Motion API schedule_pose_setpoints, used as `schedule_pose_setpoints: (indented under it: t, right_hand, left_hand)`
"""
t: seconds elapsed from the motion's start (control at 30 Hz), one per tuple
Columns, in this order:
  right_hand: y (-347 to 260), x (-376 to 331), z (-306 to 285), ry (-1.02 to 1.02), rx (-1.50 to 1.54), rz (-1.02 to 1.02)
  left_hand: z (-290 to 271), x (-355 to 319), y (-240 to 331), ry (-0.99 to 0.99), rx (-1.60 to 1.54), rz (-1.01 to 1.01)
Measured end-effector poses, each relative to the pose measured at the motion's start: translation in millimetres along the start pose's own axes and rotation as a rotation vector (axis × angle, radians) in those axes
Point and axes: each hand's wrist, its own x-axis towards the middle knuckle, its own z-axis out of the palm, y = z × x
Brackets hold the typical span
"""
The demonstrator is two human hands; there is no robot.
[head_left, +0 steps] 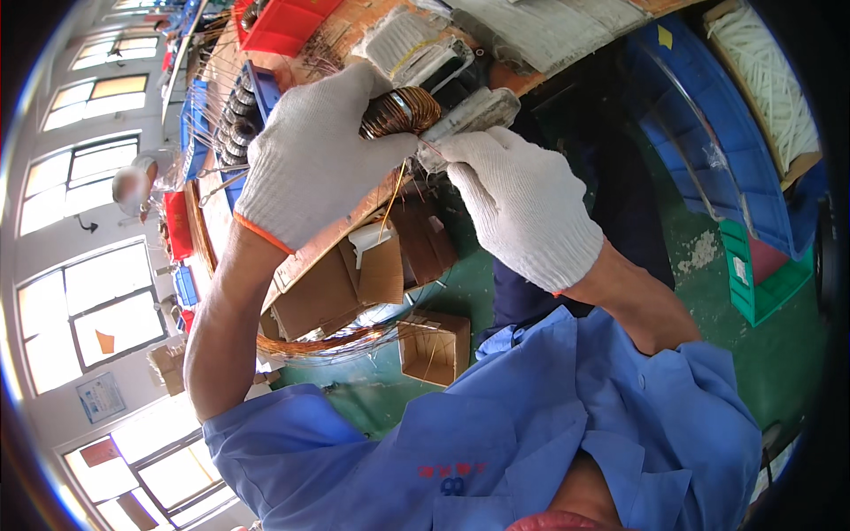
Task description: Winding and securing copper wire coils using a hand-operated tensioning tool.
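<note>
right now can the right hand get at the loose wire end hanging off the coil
Probably yes. The right hand is already at the coil, which the left hand grips, and the thin wire hangs just below in open air with nothing between.

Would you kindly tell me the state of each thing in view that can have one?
left hand: gloved, closed around the copper coil
right hand: gloved, pinching the wire end beside the coil
copper coil: wound, held above the bench
cardboard box: open, on the floor
red bin: on the bench, contents unclear
blue crate: tilted, seemingly empty
</note>
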Motion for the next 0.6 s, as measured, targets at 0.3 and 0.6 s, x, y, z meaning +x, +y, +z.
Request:
schedule_pose_setpoints:
  t: [0.3, 0.6]
  right_hand:
    - [6.7, -3.0, -31.4, -0.192, 0.178, 0.205]
    - [-1.9, -27.4, -94.6, -0.200, 0.311, 0.133]
  left_hand:
    - [8.5, 11.2, -2.2, 0.011, -0.002, 0.093]
    - [-46.2, -39.5, -22.7, 0.009, -0.147, 0.027]
